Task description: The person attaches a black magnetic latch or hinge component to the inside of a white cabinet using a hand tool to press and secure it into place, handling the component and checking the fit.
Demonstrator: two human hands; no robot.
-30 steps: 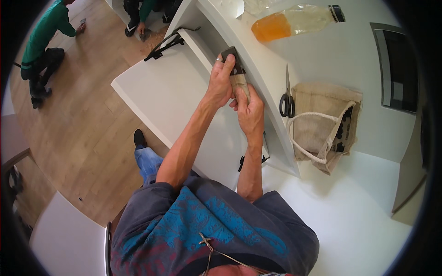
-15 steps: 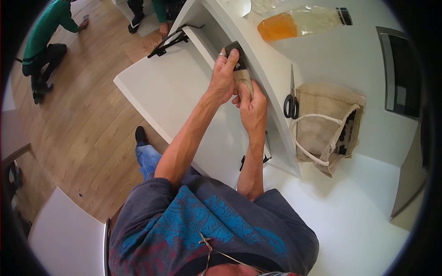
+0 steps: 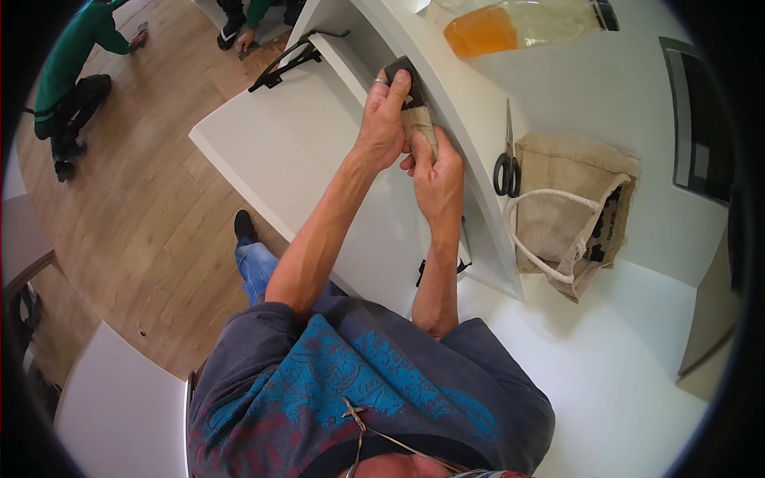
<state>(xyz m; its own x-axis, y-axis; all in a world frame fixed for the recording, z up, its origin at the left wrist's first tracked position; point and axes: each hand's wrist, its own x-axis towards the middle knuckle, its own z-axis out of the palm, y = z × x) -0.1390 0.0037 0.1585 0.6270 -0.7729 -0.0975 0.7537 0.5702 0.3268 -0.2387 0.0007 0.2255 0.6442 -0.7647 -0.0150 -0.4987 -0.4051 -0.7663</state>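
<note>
At upper centre, the left hand point(image 3: 383, 121) and right hand point(image 3: 438, 182) are clamping a dark-and-tan piece point(image 3: 416, 119), apparently adjusting it, next probably needing steadiness.

Dark print on the beige bag point(image 3: 550, 163) is not legible.

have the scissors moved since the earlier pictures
No: the scissors lie at the same spot on the white ledge, beside the cloth bag; only the view shifted.

I read the head view: left hand point(image 3: 381, 127) grips the strip point(image 3: 416, 119) at its dark end; right hand point(image 3: 439, 182), at its beige end. Scissors point(image 3: 502, 177) lie near the bag point(image 3: 551, 171); bottle point(image 3: 530, 28), farther off.
</note>
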